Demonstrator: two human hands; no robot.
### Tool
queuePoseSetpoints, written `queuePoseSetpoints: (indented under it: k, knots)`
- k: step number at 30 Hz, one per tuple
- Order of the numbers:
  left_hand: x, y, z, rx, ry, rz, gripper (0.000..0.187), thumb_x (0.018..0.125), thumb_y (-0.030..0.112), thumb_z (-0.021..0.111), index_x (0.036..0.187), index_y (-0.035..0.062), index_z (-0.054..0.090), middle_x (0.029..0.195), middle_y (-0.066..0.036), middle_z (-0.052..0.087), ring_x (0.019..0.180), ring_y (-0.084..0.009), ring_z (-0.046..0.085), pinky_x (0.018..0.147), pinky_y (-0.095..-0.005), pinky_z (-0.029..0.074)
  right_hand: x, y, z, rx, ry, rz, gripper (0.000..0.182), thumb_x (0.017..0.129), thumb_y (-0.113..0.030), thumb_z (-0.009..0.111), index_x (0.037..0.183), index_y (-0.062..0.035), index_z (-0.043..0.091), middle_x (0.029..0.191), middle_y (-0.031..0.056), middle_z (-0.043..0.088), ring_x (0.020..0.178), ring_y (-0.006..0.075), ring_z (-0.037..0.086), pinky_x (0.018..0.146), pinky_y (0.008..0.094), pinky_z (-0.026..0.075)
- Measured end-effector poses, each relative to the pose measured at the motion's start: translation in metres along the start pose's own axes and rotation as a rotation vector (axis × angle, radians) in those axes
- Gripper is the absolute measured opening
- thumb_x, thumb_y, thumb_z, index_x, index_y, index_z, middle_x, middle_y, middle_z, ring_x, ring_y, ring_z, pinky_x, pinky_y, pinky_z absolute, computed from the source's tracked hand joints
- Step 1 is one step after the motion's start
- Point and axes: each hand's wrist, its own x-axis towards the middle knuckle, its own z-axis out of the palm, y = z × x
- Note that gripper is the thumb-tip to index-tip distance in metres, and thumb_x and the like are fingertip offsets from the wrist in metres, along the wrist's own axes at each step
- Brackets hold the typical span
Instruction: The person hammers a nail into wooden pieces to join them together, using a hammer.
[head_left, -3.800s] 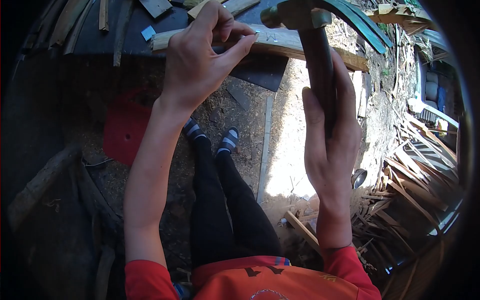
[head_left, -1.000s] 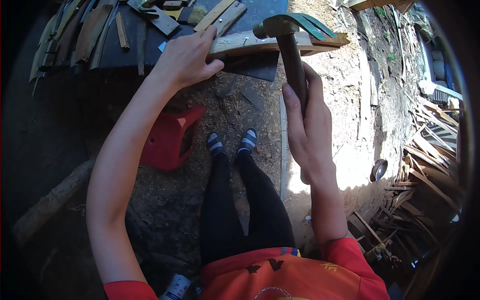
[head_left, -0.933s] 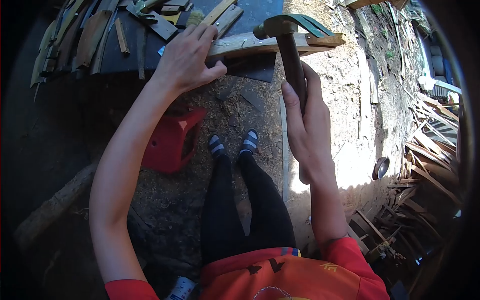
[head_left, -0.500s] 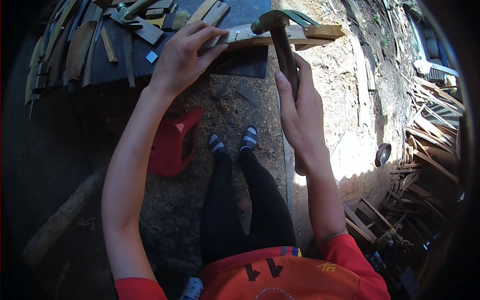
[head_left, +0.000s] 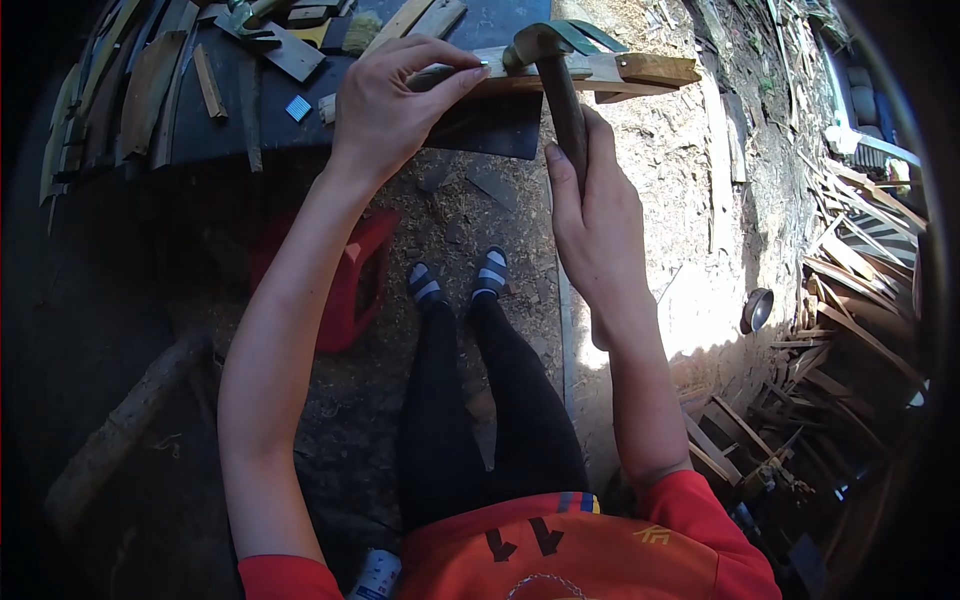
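A claw hammer (head_left: 566, 105) is in my right hand (head_left: 603, 225), its fingers wrapped round the dark handle. The hammer's head is over a curved wooden piece (head_left: 600, 68) that lies across the table corner and sticks out past its edge. Thumb and index finger of my left hand (head_left: 385, 105) are pinched together just above the wood, left of the hammer head. A small shiny nail (head_left: 484, 64) shows at those fingertips; most of it is hidden.
Wood strips (head_left: 155, 95), a second hammer (head_left: 252, 22), a brush (head_left: 361, 32) and a small blue-white packet (head_left: 298, 108) lie on the dark table (head_left: 285, 140). A red plastic stool (head_left: 350, 285) stands below. Scrap wood (head_left: 860, 290) is heaped at right, near a round bowl (head_left: 758, 309).
My left hand has shifted right along the wood, its fingertips closing at the nail that stood uncovered before. The hammer stays near the wood, its head tilted slightly differently.
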Motion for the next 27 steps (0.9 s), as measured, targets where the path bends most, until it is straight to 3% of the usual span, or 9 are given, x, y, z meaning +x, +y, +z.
queuePoseSetpoints:
  k: [10, 13, 16, 19, 27]
  knots:
    - [-0.003, -0.002, 0.001, 0.043, 0.031, 0.101, 0.015, 0.094, 0.013, 0.081, 0.108, 0.0089, 0.083, 0.110, -0.007, 0.081, 0.104, -0.0178, 0.077, 0.092, -0.0300, 0.059, 0.004, 0.004, 0.002, -0.029, -0.021, -0.001, 0.038, 0.110, -0.020, 0.053, 0.143, -0.0064, 0.043, 0.112, 0.0314, 0.069, 0.102, 0.0533, 0.068, 0.082, 0.0583, 0.053]
    - [-0.002, -0.008, 0.001, 0.050, 0.076, 0.178, 0.017, 0.093, 0.018, 0.082, 0.107, 0.0101, 0.083, 0.103, -0.004, 0.081, 0.094, -0.0189, 0.078, 0.082, -0.0309, 0.061, 0.004, 0.005, 0.003, -0.035, -0.026, 0.007, 0.038, 0.109, -0.020, 0.053, 0.143, -0.0065, 0.043, 0.111, 0.0317, 0.069, 0.102, 0.0534, 0.068, 0.082, 0.0581, 0.053]
    - [-0.002, -0.009, 0.002, 0.057, 0.074, 0.177, 0.016, 0.092, 0.018, 0.083, 0.107, 0.0097, 0.082, 0.104, -0.004, 0.081, 0.095, -0.0192, 0.078, 0.082, -0.0309, 0.061, 0.005, 0.003, 0.002, -0.038, -0.029, 0.031, 0.038, 0.109, -0.021, 0.054, 0.143, -0.0062, 0.044, 0.108, 0.0315, 0.069, 0.101, 0.0532, 0.069, 0.082, 0.0577, 0.053]
    - [-0.005, -0.003, 0.000, 0.047, 0.031, 0.109, 0.016, 0.094, 0.013, 0.081, 0.109, 0.0096, 0.083, 0.111, -0.006, 0.081, 0.106, -0.0187, 0.077, 0.093, -0.0307, 0.060, 0.004, 0.002, 0.001, -0.001, -0.016, 0.038, 0.037, 0.110, -0.021, 0.054, 0.143, -0.0058, 0.046, 0.106, 0.0306, 0.070, 0.098, 0.0525, 0.070, 0.081, 0.0571, 0.054]
    - [-0.005, -0.010, 0.001, 0.070, 0.037, 0.148, 0.015, 0.093, 0.012, 0.081, 0.108, 0.0081, 0.082, 0.110, -0.007, 0.081, 0.105, -0.0186, 0.077, 0.093, -0.0311, 0.060, -0.011, -0.017, -0.009, 0.041, 0.041, -0.115, 0.040, 0.109, -0.016, 0.057, 0.146, -0.0080, 0.047, 0.111, 0.0266, 0.072, 0.099, 0.0486, 0.072, 0.079, 0.0526, 0.056]
